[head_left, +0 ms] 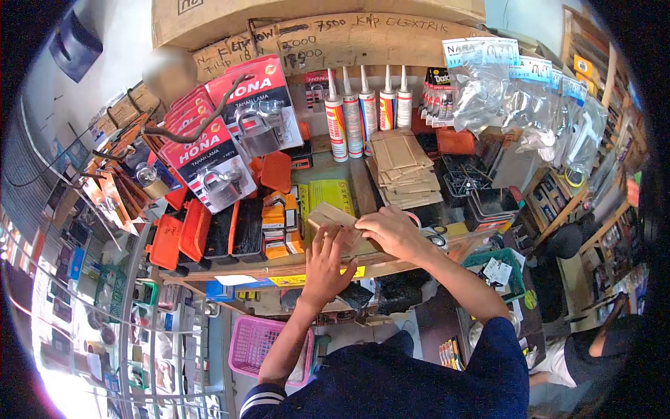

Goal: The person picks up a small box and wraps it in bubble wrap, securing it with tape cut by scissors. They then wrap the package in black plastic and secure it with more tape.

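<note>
At the front edge of the crowded counter (293, 267), both hands meet on a small flat brown cardboard piece (333, 218), which looks like a folded box or envelope. It lies near the middle of that edge, just in front of a yellow sheet (328, 194).

The left hand (326, 260) rests with fingers spread and laid flat on the near part of the cardboard; its grip is open, pressing down rather than closing round anything, probably to keep the piece from sliding. The forearm comes straight up from below, wrist level.

The right hand (392, 234) comes in from the right side with the elbow bent out. Its fingers curl over the cardboard's right end, knuckles up, and the grip seems partly closed on that end, though the fingertips are hidden under the hand, so how firmly it pinches I cannot tell.

Farther back, toward the rear right of the counter, sits a stack of similar brown cardboard pieces (405, 167), kept within easy reach. Behind it a row of sealant tubes (366, 112) stands upright. Padlock packs (213, 157) lean at the rear left, with orange and black boxes (209, 234) lined up at the left end. A pink basket (255, 346) sits below the counter.
</note>
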`<action>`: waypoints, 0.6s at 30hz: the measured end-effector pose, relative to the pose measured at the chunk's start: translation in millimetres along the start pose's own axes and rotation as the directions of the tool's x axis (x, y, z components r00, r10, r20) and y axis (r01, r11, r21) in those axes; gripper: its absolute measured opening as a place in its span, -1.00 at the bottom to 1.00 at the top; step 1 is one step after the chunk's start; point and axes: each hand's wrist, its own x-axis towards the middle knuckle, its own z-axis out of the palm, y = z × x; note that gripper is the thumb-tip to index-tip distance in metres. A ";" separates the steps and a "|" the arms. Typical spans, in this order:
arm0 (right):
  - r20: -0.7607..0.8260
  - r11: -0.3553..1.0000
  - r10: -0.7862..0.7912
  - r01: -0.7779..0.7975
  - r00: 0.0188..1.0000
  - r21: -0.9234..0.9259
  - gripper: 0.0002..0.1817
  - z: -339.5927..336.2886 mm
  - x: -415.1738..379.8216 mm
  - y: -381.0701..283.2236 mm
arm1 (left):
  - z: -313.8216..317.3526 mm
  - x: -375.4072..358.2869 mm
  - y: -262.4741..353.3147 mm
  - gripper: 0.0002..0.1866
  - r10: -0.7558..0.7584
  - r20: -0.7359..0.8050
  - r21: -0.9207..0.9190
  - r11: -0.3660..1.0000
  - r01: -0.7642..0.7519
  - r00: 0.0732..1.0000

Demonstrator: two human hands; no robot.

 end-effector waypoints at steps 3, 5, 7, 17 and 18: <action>-0.015 0.999 0.040 -0.040 0.999 -0.007 -0.64 -1.6 -3.6 -0.8 | 1.1 -1.1 1.5 -0.14 -0.020 0.027 -0.013 1.000 0.020 0.999; 0.147 0.992 0.025 -0.007 0.989 -0.128 -0.63 7.6 -13.2 5.5 | 2.7 -1.1 1.3 -0.14 -0.021 0.004 -0.011 1.000 0.022 1.000; 0.087 0.996 0.054 -0.047 0.995 -0.079 -0.62 12.5 -12.5 6.9 | 3.1 -1.1 2.1 -0.14 -0.024 0.010 -0.011 1.000 0.024 1.000; 0.159 0.998 0.061 -0.062 0.985 0.001 -0.62 -2.6 6.4 1.8 | 7.9 -4.0 -0.7 -0.16 -0.016 -0.020 -0.025 1.000 0.016 1.000; 0.155 0.998 0.056 -0.056 0.986 -0.002 -0.62 -2.1 6.8 0.1 | 6.8 -4.1 -1.1 -0.16 -0.013 -0.026 -0.022 1.000 0.013 1.000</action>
